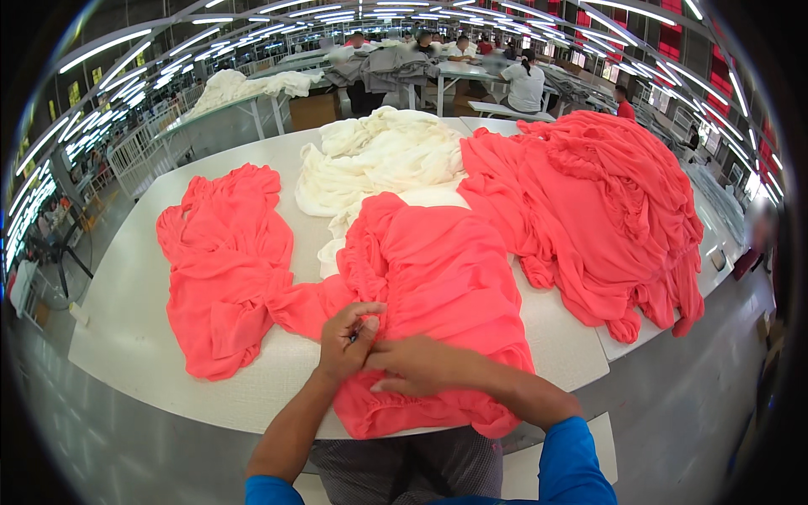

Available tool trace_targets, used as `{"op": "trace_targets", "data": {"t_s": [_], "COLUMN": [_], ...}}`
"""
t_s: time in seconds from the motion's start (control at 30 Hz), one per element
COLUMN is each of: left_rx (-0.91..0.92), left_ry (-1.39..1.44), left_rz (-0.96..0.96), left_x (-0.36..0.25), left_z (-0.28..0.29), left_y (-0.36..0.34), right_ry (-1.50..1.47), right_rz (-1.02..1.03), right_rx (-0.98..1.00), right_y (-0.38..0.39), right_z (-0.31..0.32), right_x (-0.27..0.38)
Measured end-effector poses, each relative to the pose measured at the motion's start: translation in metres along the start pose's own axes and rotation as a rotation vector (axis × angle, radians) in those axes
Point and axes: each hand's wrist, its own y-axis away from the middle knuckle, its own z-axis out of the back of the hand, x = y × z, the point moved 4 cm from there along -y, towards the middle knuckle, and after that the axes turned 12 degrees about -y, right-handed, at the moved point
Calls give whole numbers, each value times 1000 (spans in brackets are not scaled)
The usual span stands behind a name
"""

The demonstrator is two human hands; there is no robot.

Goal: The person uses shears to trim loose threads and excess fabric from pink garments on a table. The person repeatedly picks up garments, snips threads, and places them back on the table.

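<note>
A coral ruched garment (pixel 454 295) lies spread at the table's front edge. My left hand (pixel 345 341) is over its left side, fingers curled round a small dark object (pixel 357 337), mostly hidden and too small to name. My right hand (pixel 417 366) rests on the fabric just right of it, fingers bent and meeting my left hand; what they pinch, if anything, is hidden. Another coral garment (pixel 219 286) lies at the left, touching the middle one.
The pale table (pixel 126 337) bears a cream fabric pile (pixel 379 156) at the back and a large coral pile (pixel 606 219) at the right. A small white object (pixel 78 314) sits at the left edge. Beyond are co-workers (pixel 526 84) at tables with grey and white fabric.
</note>
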Motion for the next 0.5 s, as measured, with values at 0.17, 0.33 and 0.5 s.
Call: {"op": "trace_targets", "data": {"t_s": [0.17,0.33,0.5], "left_rx": [110,-24,172], "left_ry": [-19,-177,-240], "left_rz": [214,107,103], "left_x": [10,20,13], "left_z": [-13,-13,-16], "left_y": [0,-4,-4], "right_ry": [-70,204,444], "right_rz": [-40,-111,-221], "right_rx": [-187,-679,-725], "right_y": [4,-6,-28], "right_z": [33,95,92], "right_x": [3,-69,-109]}}
